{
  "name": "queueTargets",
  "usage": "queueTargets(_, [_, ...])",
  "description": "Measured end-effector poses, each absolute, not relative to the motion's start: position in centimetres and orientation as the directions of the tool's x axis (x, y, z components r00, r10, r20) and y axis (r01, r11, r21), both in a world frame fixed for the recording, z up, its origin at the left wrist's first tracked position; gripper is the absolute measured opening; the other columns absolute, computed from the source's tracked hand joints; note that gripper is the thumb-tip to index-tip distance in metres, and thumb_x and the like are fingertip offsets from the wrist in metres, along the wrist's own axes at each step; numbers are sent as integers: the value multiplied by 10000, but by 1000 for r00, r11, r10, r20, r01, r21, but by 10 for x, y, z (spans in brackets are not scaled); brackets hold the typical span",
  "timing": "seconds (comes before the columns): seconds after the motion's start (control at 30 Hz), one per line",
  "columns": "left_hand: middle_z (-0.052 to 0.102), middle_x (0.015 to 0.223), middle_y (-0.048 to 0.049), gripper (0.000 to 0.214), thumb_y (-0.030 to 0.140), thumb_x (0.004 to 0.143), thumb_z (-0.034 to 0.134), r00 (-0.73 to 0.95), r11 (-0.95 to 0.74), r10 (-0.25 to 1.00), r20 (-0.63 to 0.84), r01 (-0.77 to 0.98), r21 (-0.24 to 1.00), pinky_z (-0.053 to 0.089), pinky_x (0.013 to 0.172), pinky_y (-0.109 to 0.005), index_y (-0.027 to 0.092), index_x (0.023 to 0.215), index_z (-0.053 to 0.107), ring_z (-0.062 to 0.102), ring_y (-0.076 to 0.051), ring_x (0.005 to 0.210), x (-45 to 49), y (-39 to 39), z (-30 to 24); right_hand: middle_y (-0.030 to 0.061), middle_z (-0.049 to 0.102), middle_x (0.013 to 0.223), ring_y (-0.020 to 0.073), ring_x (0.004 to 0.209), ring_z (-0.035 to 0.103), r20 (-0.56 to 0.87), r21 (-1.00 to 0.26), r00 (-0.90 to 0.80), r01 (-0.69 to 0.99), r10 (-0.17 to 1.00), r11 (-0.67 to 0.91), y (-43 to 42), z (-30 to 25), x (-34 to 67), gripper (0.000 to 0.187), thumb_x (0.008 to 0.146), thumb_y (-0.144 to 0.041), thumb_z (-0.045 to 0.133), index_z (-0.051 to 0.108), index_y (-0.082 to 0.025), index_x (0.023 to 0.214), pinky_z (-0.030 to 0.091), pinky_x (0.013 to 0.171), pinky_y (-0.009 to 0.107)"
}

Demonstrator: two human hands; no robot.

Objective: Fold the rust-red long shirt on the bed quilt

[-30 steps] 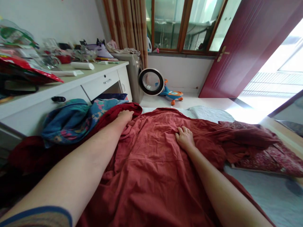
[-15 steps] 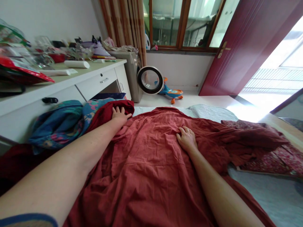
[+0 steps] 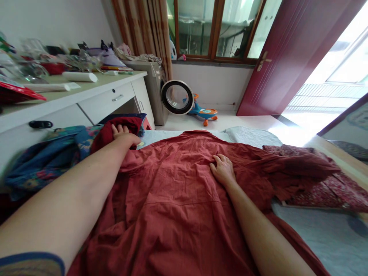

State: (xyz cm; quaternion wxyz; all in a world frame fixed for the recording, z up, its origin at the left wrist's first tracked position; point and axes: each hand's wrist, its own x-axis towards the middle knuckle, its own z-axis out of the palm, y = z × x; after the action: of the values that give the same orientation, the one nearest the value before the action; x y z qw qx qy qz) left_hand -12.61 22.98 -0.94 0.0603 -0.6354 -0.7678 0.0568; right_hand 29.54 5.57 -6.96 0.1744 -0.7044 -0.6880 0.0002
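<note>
A rust-red shirt [image 3: 178,184] lies spread out in front of me, its surface creased and one sleeve stretched to the right. My right hand [image 3: 223,168] rests flat on its upper middle, fingers loosely apart and holding nothing. Off the shirt's left edge, my left hand [image 3: 124,136] lies open on a bunched dark red cloth [image 3: 104,135], with fingers apart. Beside that cloth is a blue floral garment [image 3: 54,155], heaped against the white desk. My left forearm covers part of the shirt's left side.
A pale blue bed cover [image 3: 319,234] shows under the shirt. To the right lies a maroon patterned cloth [image 3: 324,191]. The cluttered desk [image 3: 106,86] runs along the left. Beyond stand a washing machine with its round door [image 3: 177,97] open, and a blue-orange ride-on toy [image 3: 202,112].
My left hand has moved left, and the dark red cloth and floral garment have shifted left with it, away from the shirt. My right hand stays on the shirt. The view has turned slightly.
</note>
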Motion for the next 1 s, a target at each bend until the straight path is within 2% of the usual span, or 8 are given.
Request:
queueTargets(0.1, [240, 1602, -114, 732, 621, 770, 616, -287, 260, 957, -43, 914, -312, -154, 1102, -623, 182, 1353, 558, -10, -454, 1453, -134, 224, -9, 122, 541, 1366, 285, 1258, 457, 233, -253, 61, 967, 971, 0, 56, -69, 295, 437, 916, -388, 474, 603, -180, 1279, 323, 1072, 405])
queueTargets(0.2, [262, 1599, -76, 632, 593, 841, 521, -195, 167, 979, -51, 927, -335, -107, 1131, -601, 252, 1373, 537, -1, -416, 1471, -134, 213, -19, 111, 536, 1372, 285, 1261, 453, 235, -256, 64, 967, 970, -2, 56, -71, 295, 432, 913, -395, 475, 602, -201, 1278, 324, 1069, 407])
queueTargets(0.37, [266, 1580, -173, 559, 489, 880, 453, -112, 104, 994, -7, 947, -304, 40, 1132, -627, 193, 1340, 568, 103, -443, 1459, -111, 203, -29, 129, 539, 1364, 288, 1262, 453, 235, -242, 61, 970, 970, -2, 58, -73, 296, 447, 914, -394, 470, 601, -176, 1282, 318, 1072, 408])
queueTargets(0.57, [319, 1548, -181, 529, 433, 867, 503, -51, 41, 998, -39, 974, -222, 180, 1125, -572, 228, 1351, 555, 251, -422, 1422, -57, 182, -19, 133, 538, 1368, 292, 1269, 456, 239, -226, 51, 974, 970, 5, 61, -75, 297, 458, 911, -396, 470, 600, -169, 1287, 321, 1074, 409])
queueTargets(0.67, [456, 1451, -158, 405, 343, 891, 471, 76, -68, 996, 42, 984, -164, 192, 1130, -571, 216, 1243, 627, 322, -368, 1387, -32, 169, -11, 135, 537, 1369, 295, 1263, 461, 246, -221, 51, 975, 968, 5, 62, -77, 298, 453, 907, -387, 474, 601, -170, 1284, 326, 1066, 415])
queueTargets(0.77, [531, 1373, -159, 393, 229, 903, 407, 211, -209, 975, 63, 977, -38, 267, 1131, -462, 171, 1230, 617, 410, -289, 1341, -12, 162, -10, 139, 531, 1373, 293, 1265, 458, 244, -215, 54, 977, 968, 0, 60, -77, 296, 454, 908, -384, 473, 598, -167, 1286, 323, 1065, 410])
queueTargets(0.9, [691, 1141, -117, 299, 231, 837, 509, 246, -242, 965, -86, 969, 52, 466, 916, -271, 173, 1057, 702, 636, -218, 1050, 0, 172, -18, 131, 537, 1363, 289, 1252, 466, 225, -209, 62, 978, 972, -14, 59, -70, 294, 454, 905, -375, 468, 594, -172, 1291, 334, 1054, 397])
queueTargets(1.0, [736, 1036, -101, 261, 257, 804, 546, 225, -215, 966, -130, 973, 83, 489, 826, -238, 169, 966, 731, 673, -211, 947, -2, 188, -23, 131, 592, 1273, 298, 1147, 537, 129, -221, 60, 975, 990, -30, 67, -57, 299, 444, 840, -390, 548, 640, -186, 1223, 404, 965, 382])
